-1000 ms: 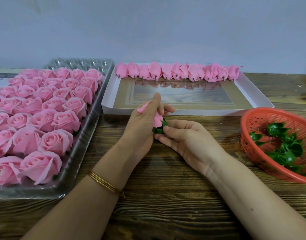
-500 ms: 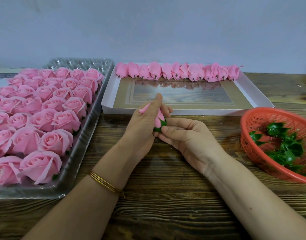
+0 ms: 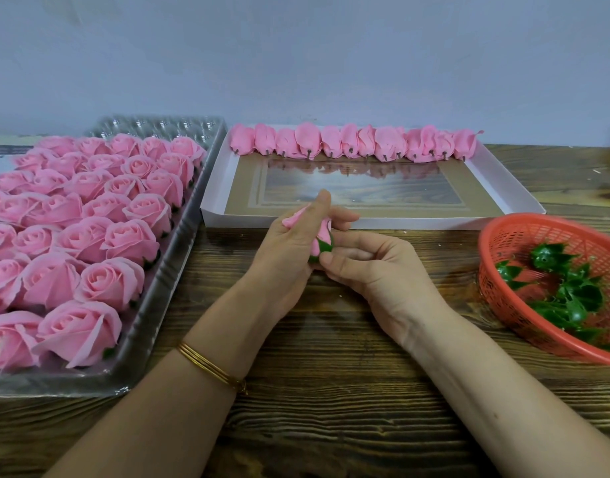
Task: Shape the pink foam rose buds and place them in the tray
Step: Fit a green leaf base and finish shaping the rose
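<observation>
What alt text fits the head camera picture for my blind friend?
Left hand and right hand hold a pink rose bud over a table. A clear tray of open roses sits left, a white tray of buds behind, a red basket of leaves right.

Both hands, left hand and right hand, pinch one pink foam rose bud with a green calyx above the brown wooden tabletop.
</observation>
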`<state>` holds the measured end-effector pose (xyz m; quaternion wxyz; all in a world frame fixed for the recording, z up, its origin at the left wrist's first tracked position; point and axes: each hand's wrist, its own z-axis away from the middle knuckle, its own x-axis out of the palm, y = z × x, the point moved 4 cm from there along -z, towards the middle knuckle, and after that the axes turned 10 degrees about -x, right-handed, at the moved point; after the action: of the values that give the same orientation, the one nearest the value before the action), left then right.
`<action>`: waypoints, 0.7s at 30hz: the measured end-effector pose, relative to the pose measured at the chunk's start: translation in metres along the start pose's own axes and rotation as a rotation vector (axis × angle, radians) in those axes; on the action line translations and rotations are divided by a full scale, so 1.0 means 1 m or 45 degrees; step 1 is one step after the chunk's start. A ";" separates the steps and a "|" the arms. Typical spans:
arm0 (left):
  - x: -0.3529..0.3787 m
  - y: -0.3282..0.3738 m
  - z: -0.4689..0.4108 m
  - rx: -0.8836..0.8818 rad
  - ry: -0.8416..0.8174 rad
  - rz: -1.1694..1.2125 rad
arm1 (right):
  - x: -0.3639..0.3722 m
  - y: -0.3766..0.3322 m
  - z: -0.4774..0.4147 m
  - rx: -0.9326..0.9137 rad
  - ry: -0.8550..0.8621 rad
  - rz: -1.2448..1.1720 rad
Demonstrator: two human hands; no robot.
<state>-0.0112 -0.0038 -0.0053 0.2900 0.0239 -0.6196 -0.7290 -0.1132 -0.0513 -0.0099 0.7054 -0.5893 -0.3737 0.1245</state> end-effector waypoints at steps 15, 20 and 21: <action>0.000 0.002 0.002 -0.002 -0.040 0.036 | 0.000 -0.001 -0.003 0.162 -0.066 -0.200; 0.002 0.001 0.001 -0.009 -0.043 0.004 | -0.001 0.000 -0.002 0.163 -0.068 -0.139; 0.002 0.001 0.001 -0.008 -0.045 -0.005 | -0.002 0.001 -0.002 0.162 -0.063 -0.137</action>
<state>-0.0126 -0.0036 -0.0037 0.2776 0.0113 -0.6223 -0.7318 -0.1125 -0.0538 -0.0114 0.7376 -0.5191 -0.4135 0.1247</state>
